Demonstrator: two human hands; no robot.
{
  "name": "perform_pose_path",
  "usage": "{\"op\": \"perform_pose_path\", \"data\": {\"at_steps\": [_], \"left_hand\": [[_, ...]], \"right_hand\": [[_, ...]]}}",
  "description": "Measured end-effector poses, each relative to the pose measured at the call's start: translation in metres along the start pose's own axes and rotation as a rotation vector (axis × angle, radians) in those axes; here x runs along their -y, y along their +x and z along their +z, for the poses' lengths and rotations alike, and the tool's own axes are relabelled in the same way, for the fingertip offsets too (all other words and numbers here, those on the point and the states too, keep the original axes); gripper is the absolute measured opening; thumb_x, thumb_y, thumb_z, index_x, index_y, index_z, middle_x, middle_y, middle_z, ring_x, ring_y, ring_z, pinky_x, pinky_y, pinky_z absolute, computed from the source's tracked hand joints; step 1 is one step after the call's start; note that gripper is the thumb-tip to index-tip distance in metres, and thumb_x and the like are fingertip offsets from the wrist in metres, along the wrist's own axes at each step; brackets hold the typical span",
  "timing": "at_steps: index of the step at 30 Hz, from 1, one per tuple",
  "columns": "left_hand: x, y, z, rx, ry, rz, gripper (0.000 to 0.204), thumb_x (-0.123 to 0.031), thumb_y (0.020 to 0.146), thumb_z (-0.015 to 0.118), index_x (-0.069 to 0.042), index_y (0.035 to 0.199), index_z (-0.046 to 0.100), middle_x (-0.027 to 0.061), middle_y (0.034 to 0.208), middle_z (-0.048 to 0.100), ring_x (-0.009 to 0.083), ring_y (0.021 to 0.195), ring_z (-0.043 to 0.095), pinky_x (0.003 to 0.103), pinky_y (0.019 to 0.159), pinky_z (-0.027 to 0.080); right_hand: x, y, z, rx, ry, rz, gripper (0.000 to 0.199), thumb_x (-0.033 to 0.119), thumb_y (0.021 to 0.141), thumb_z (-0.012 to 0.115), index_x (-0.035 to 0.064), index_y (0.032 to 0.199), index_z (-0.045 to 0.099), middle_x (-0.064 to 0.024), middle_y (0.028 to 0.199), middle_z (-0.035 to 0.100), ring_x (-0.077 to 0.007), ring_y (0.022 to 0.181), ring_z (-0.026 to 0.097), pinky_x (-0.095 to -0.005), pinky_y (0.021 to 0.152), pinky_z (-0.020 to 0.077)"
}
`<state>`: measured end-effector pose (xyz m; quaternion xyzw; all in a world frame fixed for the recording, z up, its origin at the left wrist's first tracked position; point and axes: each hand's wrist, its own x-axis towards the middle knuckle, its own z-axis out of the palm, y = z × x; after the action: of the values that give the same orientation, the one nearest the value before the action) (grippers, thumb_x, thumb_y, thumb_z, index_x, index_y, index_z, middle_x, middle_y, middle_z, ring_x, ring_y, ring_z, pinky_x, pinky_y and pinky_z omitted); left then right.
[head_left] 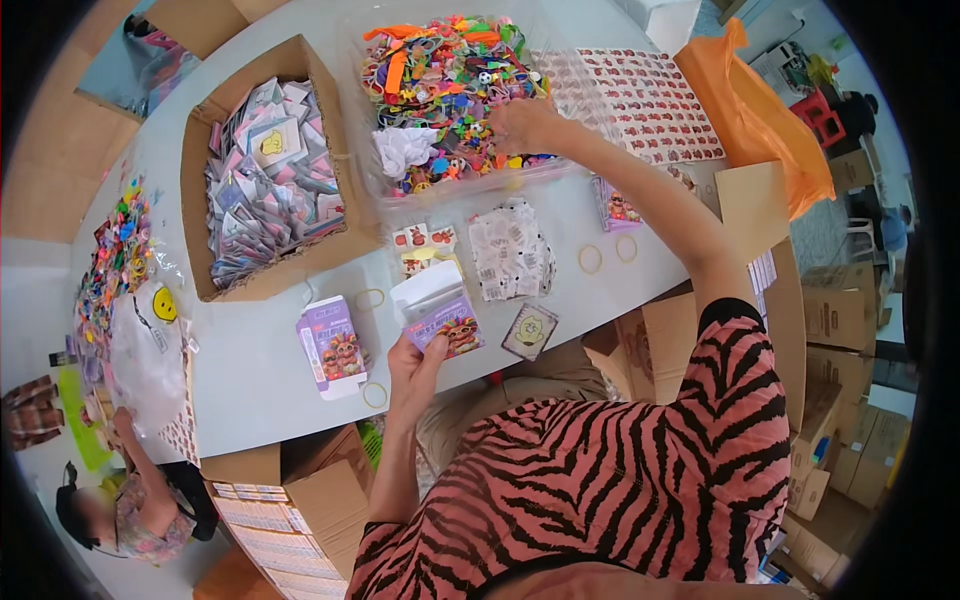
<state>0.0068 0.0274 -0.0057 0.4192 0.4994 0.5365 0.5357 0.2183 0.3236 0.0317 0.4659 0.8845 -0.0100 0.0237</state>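
Purple box (455,325) is partly hidden by the left grip (414,364).

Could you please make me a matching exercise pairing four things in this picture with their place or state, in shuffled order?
1. Left hand
2. Right hand
3. Cardboard carton
4. Orange bag

A. Filled with small flat packets
B. Right of the red-patterned sheet
C. Holding a purple box with its flap open
D. Among colourful trinkets in the clear tub

Pairs: 1-C, 2-D, 3-A, 4-B
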Motion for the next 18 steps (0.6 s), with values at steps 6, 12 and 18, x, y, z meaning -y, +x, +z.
{"op": "perform_pose_path", "data": {"at_steps": [6, 12, 18], "left_hand": [[0.005, 0.001, -0.006, 0.076, 0.042, 0.031, 0.024, -0.014, 0.09, 0.056, 0.002, 0.108, 0.056, 0.002, 0.092, 0.062, 0.0066, 0.082, 0.053, 0.024, 0.074, 0.045], [0.008, 0.017, -0.005, 0.079, 0.071, 0.02, 0.023, -0.015, 0.09, 0.056, 0.001, 0.106, 0.057, 0.0011, 0.09, 0.06, 0.0062, 0.081, 0.051, 0.023, 0.072, 0.043], [0.013, 0.033, 0.0, 0.157, 0.081, 0.062, 0.025, -0.016, 0.091, 0.056, 0.001, 0.109, 0.056, 0.0016, 0.086, 0.059, 0.0058, 0.076, 0.049, 0.022, 0.067, 0.042]], "right_hand": [[-0.04, -0.005, 0.014, -0.226, 0.174, -0.125, 0.02, 0.023, 0.075, 0.059, 0.0058, 0.084, 0.065, -0.0121, 0.08, 0.063, -0.0287, 0.077, 0.061, -0.0409, 0.067, 0.049], [0.029, -0.058, -0.063, -0.038, 1.105, -0.091, 0.016, 0.011, 0.085, 0.059, -0.0005, 0.095, 0.063, -0.0011, 0.07, 0.058, -0.0067, 0.062, 0.05, -0.0228, 0.055, 0.0412], [0.093, -0.101, -0.083, 0.006, 1.016, -0.438, 0.015, 0.008, 0.082, 0.063, 0.0016, 0.095, 0.063, -0.0038, 0.076, 0.062, -0.0113, 0.066, 0.056, -0.0245, 0.059, 0.044]]}}
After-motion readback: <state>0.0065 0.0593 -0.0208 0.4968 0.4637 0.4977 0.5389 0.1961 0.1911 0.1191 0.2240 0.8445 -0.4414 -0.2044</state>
